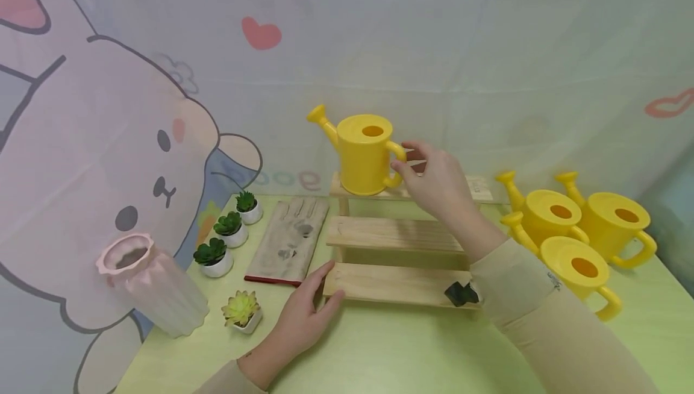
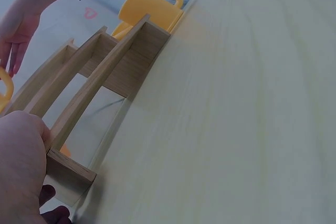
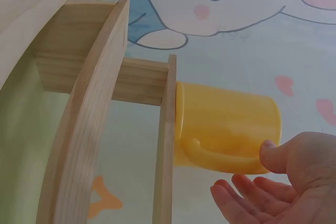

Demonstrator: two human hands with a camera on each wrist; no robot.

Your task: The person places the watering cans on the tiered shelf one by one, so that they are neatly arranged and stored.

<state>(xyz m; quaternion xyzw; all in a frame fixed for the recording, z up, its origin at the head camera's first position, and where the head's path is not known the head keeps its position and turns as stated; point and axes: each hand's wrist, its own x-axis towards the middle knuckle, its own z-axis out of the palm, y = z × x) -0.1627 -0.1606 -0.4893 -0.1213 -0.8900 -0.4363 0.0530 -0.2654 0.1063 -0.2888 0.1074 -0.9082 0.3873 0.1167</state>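
A yellow watering can (image 1: 364, 156) stands upright on the top step of a three-step wooden plant stand (image 1: 390, 232), near its left end, spout to the left. Beside the can's handle is my right hand (image 1: 440, 182). In the right wrist view the thumb (image 3: 274, 157) touches the handle while the other fingers spread loosely below it. My left hand (image 1: 305, 317) grips the left end of the lowest step, its fingers curling around the board's end in the left wrist view.
Three more yellow watering cans (image 1: 582, 267) stand right of the stand. To the left are a pair of gloves (image 1: 287, 243), small potted succulents (image 1: 230, 228), a yellow-green succulent (image 1: 241, 309) and a pink vase (image 1: 162, 288). A dark piece (image 1: 462, 293) hangs by the right sleeve.
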